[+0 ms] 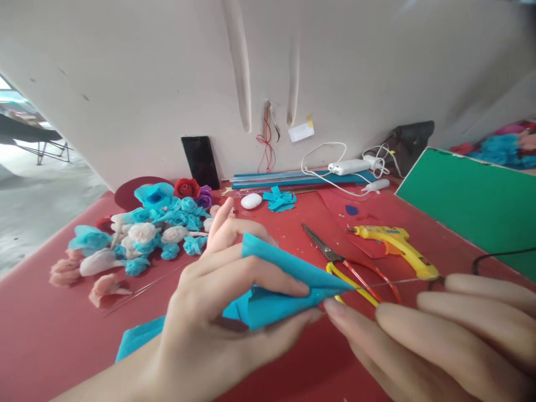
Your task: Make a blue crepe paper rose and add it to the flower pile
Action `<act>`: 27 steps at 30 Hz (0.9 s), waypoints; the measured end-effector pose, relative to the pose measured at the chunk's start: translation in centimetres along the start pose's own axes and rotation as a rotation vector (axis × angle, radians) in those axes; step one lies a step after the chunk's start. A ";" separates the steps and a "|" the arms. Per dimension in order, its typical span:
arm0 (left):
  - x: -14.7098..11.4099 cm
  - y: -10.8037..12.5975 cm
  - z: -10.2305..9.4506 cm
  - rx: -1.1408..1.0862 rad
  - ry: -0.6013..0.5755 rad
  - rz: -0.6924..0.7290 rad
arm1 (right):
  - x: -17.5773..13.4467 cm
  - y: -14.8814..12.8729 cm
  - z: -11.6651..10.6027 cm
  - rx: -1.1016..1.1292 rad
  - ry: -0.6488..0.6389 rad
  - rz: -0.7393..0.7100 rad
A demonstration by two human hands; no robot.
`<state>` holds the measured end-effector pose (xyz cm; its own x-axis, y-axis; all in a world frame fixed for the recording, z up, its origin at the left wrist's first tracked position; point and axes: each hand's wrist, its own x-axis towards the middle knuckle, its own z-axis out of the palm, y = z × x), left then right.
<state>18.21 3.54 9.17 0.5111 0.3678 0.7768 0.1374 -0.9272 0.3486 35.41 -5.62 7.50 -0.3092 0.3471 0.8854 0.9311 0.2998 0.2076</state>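
My left hand (226, 285) is closed on a folded strip of blue crepe paper (276, 312), pinched between fingers and thumb into a narrowing point on the right. A thin wire (393, 282) leaves that point and runs across to my right hand (444, 329), whose fingers hold its far end. One fingertip of the right hand touches or almost touches the paper's tip. Behind my left wrist, a longer piece of blue crepe paper (136, 338) sticks out above the red tabletop (37, 346). Where the wire sits inside the folds is hidden.
Scissors (330, 254) and a yellow glue gun (389, 240) lie behind my right hand. Paper flowers (154, 229) are heaped at left. Cut blue strips (280, 199), a white case (251, 201) and a phone (201, 162) are farther back. A green board (473, 195) stands right.
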 end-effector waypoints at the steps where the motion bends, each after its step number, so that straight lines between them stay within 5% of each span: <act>1: 0.0 0.0 0.0 0.003 -0.004 0.005 | 0.1 0.1 0.0 0.020 0.007 -0.016; 15: -0.9 -0.3 0.3 0.100 0.000 -0.038 | 1.8 0.2 0.7 0.008 0.086 -0.061; 27: -1.3 -0.6 -0.2 0.238 -0.017 0.218 | 0.0 0.1 1.2 0.116 0.035 0.045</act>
<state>17.33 3.62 8.09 0.5644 0.1595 0.8100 0.2163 -0.9754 0.0414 35.29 -4.51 7.02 -0.2590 0.3315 0.9072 0.9145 0.3864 0.1198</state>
